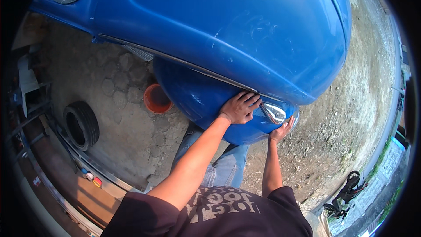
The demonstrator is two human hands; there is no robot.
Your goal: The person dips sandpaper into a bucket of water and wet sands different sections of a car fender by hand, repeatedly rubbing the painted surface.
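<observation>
A blue car with rounded panels (272,30) fills the upper part of the head view. Below its dark seam bulges a blue fender (188,92), right in front of my legs. My left hand (240,108) lies on top of the fender by the seam, its fingers stretched out and slightly bent. Set into the fender is a chrome-rimmed, teardrop-shaped light (275,113), between my two hands. Against the fender's outer edge, just below the light, rests my right hand (282,130) with fingers extended. Neither hand appears to grip anything; the right palm is partly hidden.
A red-orange bucket (158,98) stands on the ground left of the fender. Farther left are a black tire (81,125) and metal frames (33,125). Gravel (315,136) covers the ground at right, and a dark motorbike (344,195) stands at the lower right.
</observation>
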